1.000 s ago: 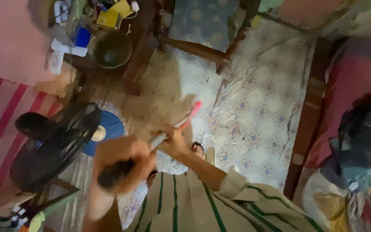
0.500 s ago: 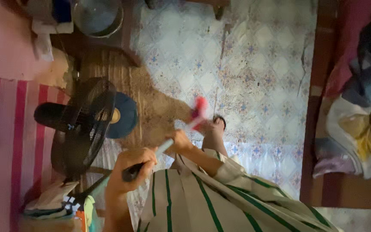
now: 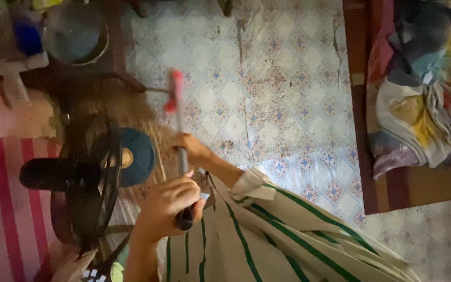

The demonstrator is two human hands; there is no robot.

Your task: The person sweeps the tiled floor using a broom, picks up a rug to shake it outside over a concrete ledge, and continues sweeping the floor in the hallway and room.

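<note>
Both my hands grip a broom handle [image 3: 182,156] that points away from me over the patterned floor [image 3: 267,89]. My left hand [image 3: 169,203] is closed around the handle's dark near end. Further along the pale shaft, my right hand [image 3: 191,149] holds it, its arm in a cream sleeve with green stripes [image 3: 298,224]. The handle ends in a red-pink part [image 3: 174,93]. A blurred brownish broom head [image 3: 121,107] spreads from there to the left, near a dark table leg [image 3: 123,78].
A black standing fan [image 3: 87,177] with a blue centre [image 3: 137,156] stands just left of my hands. A metal pot [image 3: 74,34] sits at the upper left. A pink striped cloth [image 3: 1,209] lies left. A wooden bed frame [image 3: 358,104] with piled clothes [image 3: 418,94] is right.
The broom has swung left, its red part now near the table leg. My hands have turned with it. The view has shifted, with the bed now at the upper right.
</note>
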